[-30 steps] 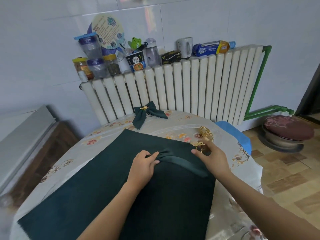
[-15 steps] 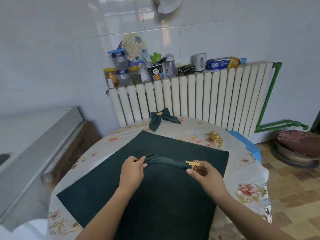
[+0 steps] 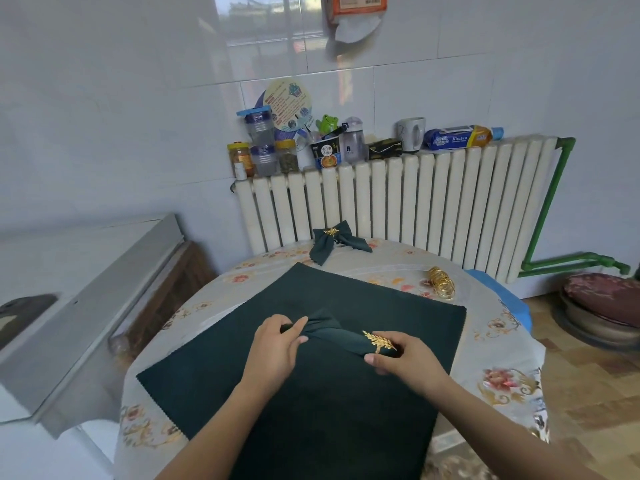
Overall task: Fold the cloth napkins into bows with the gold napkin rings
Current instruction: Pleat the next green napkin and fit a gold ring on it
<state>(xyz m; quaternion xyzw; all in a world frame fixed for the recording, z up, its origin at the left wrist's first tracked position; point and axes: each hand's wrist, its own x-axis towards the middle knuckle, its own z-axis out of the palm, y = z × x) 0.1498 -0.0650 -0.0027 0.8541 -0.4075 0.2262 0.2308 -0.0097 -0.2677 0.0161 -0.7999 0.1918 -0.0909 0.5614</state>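
My left hand (image 3: 277, 351) pinches one end of the gathered dark green napkin (image 3: 332, 332) mid-worktop. My right hand (image 3: 403, 358) grips the other end, where the gold leaf ring (image 3: 379, 341) sits. Finished bow (image 3: 337, 239) at 12 o'clock, spare rings (image 3: 440, 283) around 1.

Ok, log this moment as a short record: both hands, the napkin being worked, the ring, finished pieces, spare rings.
left hand: pinches one end of the gathered napkin
right hand: holds the other end, at the ring
gathered napkin: dark green, bunched into a strip, on the flat cloth
gold leaf ring: around the strip near the right hand
flat cloth: dark green, spread on the table
finished bow: far side, by the radiator, gold ring at its centre
spare rings: gold pile, far right of the table
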